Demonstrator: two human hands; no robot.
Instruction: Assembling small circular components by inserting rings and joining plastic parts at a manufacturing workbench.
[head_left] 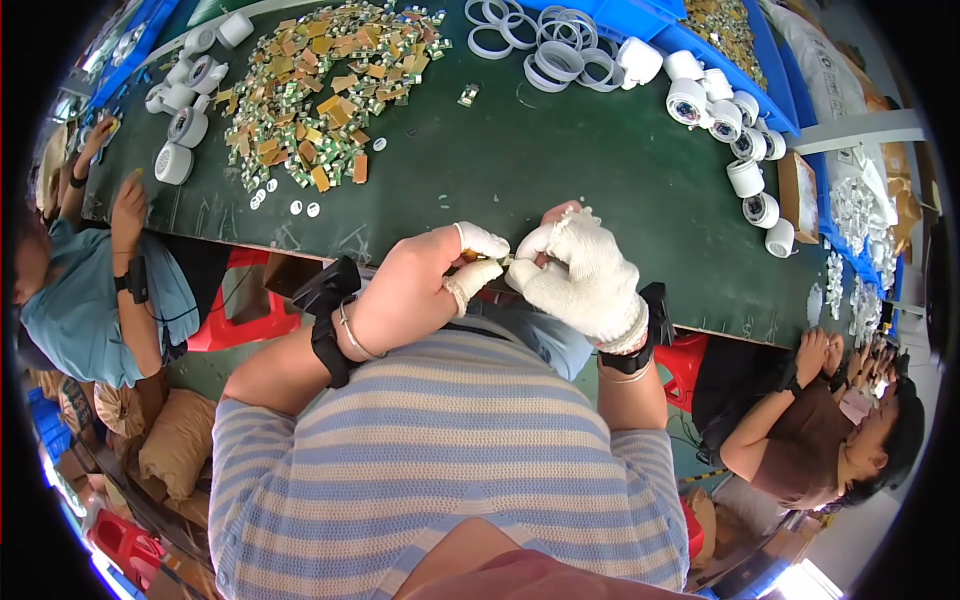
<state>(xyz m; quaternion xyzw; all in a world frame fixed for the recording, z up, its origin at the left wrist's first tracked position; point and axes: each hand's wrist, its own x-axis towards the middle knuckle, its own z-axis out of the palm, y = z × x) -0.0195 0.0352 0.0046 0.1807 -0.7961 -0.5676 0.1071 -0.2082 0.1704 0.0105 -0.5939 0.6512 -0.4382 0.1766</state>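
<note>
At the near edge of the green table, my two hands meet. My left hand (415, 285), with white covers on its thumb and index finger, pinches a small circuit board (506, 261), mostly hidden by the fingers. A white knitted glove covers my right hand (585, 275); its thumb and fingers close on the other side of the same small piece. Beyond my left hand spreads a large heap of small green and copper-coloured circuit boards (310, 90). One loose board (468, 95) lies apart from the heap.
White round camera-like housings (745, 178) line the table's right, with more housings (187, 127) at left. Translucent rings (558, 62) lie at the back beside blue bins (625, 15). Small white discs (296, 208) dot the table. Co-workers sit at left (110, 300) and right (800, 450).
</note>
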